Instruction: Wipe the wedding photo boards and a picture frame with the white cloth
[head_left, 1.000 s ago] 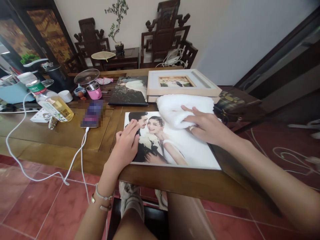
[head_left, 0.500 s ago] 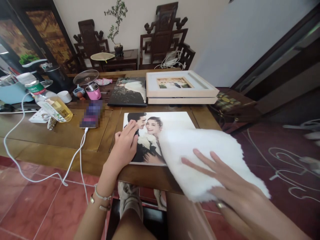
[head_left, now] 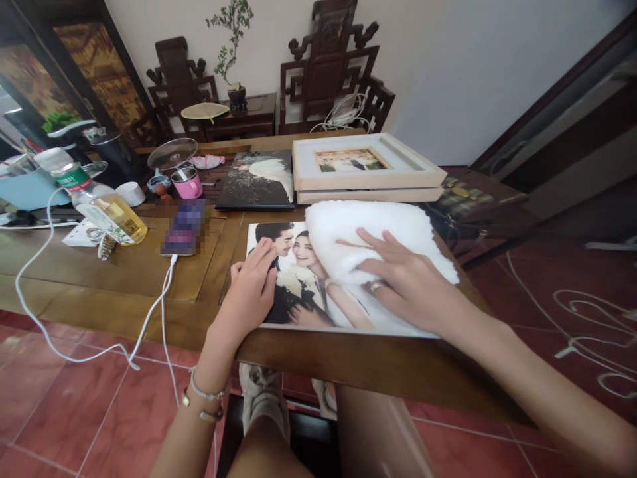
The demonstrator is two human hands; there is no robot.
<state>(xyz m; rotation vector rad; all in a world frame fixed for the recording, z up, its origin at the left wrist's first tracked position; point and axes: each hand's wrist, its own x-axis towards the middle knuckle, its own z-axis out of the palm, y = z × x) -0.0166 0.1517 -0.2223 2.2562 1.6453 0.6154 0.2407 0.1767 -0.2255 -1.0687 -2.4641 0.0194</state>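
A large photo print of a couple point(head_left: 303, 299) lies flat at the near edge of the wooden table point(head_left: 124, 279). My left hand point(head_left: 251, 289) rests on the print's left edge, fingers flat and together, holding it down. My right hand point(head_left: 403, 279) lies with fingers spread on a fluffy white cloth point(head_left: 368, 229), pressing it onto the print's right half. The cloth covers the print's upper right corner.
Behind the print stand two stacked framed pictures point(head_left: 363, 166) and a dark photo album point(head_left: 259, 179). To the left are a phone point(head_left: 183, 229) on a white cable point(head_left: 149, 318), a bottle point(head_left: 102, 206), a pink cup point(head_left: 188, 182) and a small fan point(head_left: 172, 153). Carved chairs point(head_left: 333, 73) line the wall.
My right hand swept the white cloth down off the print's near right corner, then back up onto the print's right half. My left hand stayed put.
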